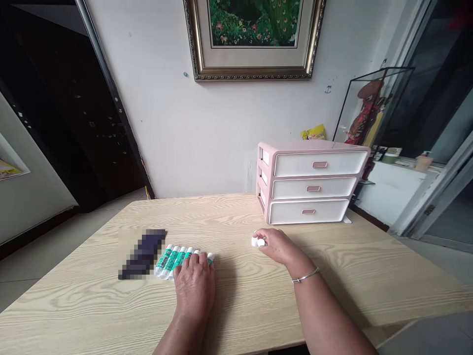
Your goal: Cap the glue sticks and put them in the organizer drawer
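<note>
Several green and white glue sticks (171, 259) lie side by side in a row on the light wooden table (332, 266). My left hand (194, 283) rests on the right end of that row, fingers curled down over the sticks. My right hand (277, 245) is further right on the table, fingers pinched round a small white cap-like piece (257, 241). A pink and white three-drawer box (310, 181) stands behind my right hand with all drawers closed.
A dark flat object (142, 254) lies just left of the glue sticks. The table's far edge meets a white wall with a framed picture (253, 37). A glass case (369, 108) and white cabinet (388, 190) stand at the right.
</note>
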The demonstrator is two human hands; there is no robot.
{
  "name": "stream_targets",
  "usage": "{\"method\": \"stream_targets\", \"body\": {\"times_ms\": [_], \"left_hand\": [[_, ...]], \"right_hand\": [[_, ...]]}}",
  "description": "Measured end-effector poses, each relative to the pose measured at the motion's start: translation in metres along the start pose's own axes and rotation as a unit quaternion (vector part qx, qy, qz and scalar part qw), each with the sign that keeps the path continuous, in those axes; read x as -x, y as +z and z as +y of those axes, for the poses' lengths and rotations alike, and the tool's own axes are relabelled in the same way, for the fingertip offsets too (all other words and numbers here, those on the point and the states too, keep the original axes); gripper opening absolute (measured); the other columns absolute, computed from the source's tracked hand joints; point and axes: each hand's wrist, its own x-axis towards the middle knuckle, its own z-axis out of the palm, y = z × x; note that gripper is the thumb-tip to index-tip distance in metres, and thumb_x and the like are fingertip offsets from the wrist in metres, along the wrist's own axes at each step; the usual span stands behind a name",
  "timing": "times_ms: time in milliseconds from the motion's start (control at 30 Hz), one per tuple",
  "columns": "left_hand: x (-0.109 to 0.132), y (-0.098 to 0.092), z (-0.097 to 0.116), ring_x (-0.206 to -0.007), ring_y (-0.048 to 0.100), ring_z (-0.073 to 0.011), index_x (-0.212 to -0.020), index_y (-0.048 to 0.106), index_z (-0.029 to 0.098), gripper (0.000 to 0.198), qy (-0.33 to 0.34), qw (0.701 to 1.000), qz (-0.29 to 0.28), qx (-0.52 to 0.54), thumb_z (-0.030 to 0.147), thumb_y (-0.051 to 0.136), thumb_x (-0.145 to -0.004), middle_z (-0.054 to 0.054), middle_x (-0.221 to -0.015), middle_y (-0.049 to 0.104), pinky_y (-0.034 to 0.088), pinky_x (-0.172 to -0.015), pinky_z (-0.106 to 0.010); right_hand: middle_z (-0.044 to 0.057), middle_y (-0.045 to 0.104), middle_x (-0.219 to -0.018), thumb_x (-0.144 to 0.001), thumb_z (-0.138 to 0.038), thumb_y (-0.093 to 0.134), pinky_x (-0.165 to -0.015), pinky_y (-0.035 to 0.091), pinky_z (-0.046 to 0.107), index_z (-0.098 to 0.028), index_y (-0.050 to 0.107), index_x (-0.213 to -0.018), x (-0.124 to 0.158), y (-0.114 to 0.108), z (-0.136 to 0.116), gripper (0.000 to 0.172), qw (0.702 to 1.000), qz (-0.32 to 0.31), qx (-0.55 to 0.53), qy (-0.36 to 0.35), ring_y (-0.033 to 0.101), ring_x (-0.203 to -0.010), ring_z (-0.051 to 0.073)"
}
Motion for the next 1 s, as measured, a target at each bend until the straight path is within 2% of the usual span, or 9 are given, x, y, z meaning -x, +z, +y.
{"method": "stream_targets", "body": {"times_ms": [200, 333, 433, 567, 733, 867, 1000], "left_hand": [[0.001, 0.001, -0.006, -0.097, 0.061, -0.0299, -0.104, 0.069, 0.018, 0.021, -0.015, 1.000, -0.006, 0.009, 0.023, 0.054, -0.090, -0.010, -0.099, 0.069, 0.037, -0.081, -0.042], [0.002, 0.001, -0.008, -0.098, 0.061, -0.0305, -0.101, 0.070, 0.018, 0.021, -0.013, 1.000, -0.001, 0.015, 0.025, 0.053, -0.090, -0.010, -0.099, 0.069, 0.038, -0.081, -0.043], [0.003, 0.003, -0.008, -0.099, 0.060, -0.0304, -0.104, 0.071, 0.019, 0.023, -0.009, 1.000, 0.004, 0.028, 0.026, 0.053, -0.091, -0.010, -0.100, 0.070, 0.038, -0.082, -0.042], [0.005, 0.006, -0.007, -0.102, 0.059, -0.0305, -0.107, 0.071, 0.019, 0.025, 0.001, 0.999, 0.018, 0.044, 0.026, 0.054, -0.090, -0.011, -0.104, 0.070, 0.038, -0.085, -0.043], [0.008, 0.008, -0.008, -0.101, 0.058, -0.0299, -0.102, 0.071, 0.020, 0.022, 0.010, 0.998, 0.029, 0.052, 0.026, 0.053, -0.089, -0.010, -0.102, 0.070, 0.038, -0.085, -0.042], [0.009, 0.009, -0.010, -0.099, 0.058, -0.0295, -0.096, 0.071, 0.022, 0.019, 0.002, 0.997, 0.022, 0.068, 0.026, 0.054, -0.089, -0.009, -0.098, 0.069, 0.038, -0.083, -0.042], [0.008, 0.006, -0.010, -0.100, 0.058, -0.0287, -0.094, 0.072, 0.022, 0.017, 0.003, 0.997, 0.010, 0.083, 0.024, 0.055, -0.088, -0.009, -0.098, 0.068, 0.039, -0.084, -0.041]], "right_hand": [[0.002, 0.075, -0.102, -0.074, -0.007, 0.060, -0.080, 0.047, 0.027, -0.024, 0.073, -0.108, 0.004, 0.006, 0.003, 0.040, 0.999, 0.032, 0.003, -0.001, 0.067, -0.091, 0.018], [0.003, 0.073, -0.109, -0.079, -0.009, 0.057, -0.084, 0.047, 0.027, -0.023, 0.072, -0.110, 0.011, 0.003, 0.005, 0.037, 0.996, 0.093, 0.002, 0.015, 0.065, -0.093, 0.017], [0.004, 0.073, -0.103, -0.084, -0.012, 0.055, -0.083, 0.047, 0.027, -0.022, 0.071, -0.106, 0.024, -0.002, -0.001, 0.029, 0.991, 0.127, -0.006, 0.043, 0.065, -0.089, 0.017], [0.005, 0.070, -0.095, -0.089, -0.018, 0.056, -0.081, 0.046, 0.028, -0.022, 0.070, -0.100, 0.044, 0.000, -0.022, 0.019, 0.994, 0.099, 0.031, 0.030, 0.065, -0.087, 0.018], [0.007, 0.067, -0.109, -0.091, -0.027, 0.060, -0.085, 0.044, 0.032, -0.024, 0.061, -0.117, 0.051, 0.019, -0.039, 0.025, 0.993, 0.030, 0.106, 0.032, 0.062, -0.100, 0.023], [0.012, 0.065, -0.113, -0.092, -0.032, 0.061, -0.085, 0.043, 0.036, -0.021, 0.056, -0.119, 0.043, 0.033, -0.039, 0.029, 0.988, 0.032, 0.138, 0.065, 0.060, -0.103, 0.027], [0.013, 0.065, -0.109, -0.091, -0.029, 0.059, -0.084, 0.043, 0.035, -0.019, 0.058, -0.112, 0.033, 0.042, -0.034, 0.023, 0.987, 0.049, 0.142, 0.064, 0.059, -0.101, 0.027]]}}
